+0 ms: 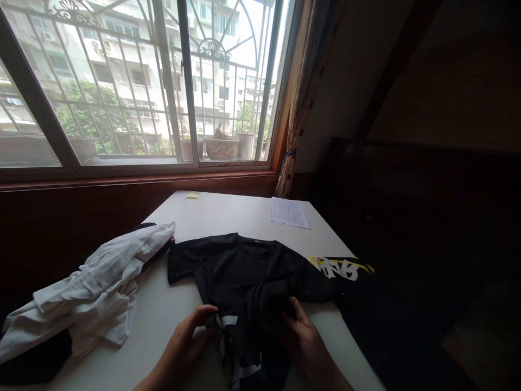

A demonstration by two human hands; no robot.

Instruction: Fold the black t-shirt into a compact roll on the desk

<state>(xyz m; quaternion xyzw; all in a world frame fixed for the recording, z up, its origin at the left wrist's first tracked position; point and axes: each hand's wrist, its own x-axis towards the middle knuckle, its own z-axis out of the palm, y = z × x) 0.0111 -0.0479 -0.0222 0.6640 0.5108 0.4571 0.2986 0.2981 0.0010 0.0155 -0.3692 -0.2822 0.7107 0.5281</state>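
A black T-shirt (228, 260) lies on the white table (163, 336), its collar toward the window and its sleeves spread to both sides. White and yellow lettering marks the right sleeve, and white print shows on the lower part. My left hand (190, 336) pinches the shirt's left edge between thumb and fingers. On the other side, my right hand (303, 336) grips the bunched right edge, where the cloth rises in folds; some of its fingers are hidden by the fabric.
White and black clothes (97, 282) lie heaped along the table's left side. Printed papers (290, 212) rest near the far right corner, and a small yellow note (192, 195) is at the far edge. Behind the table are a barred window and a tied curtain (299, 108).
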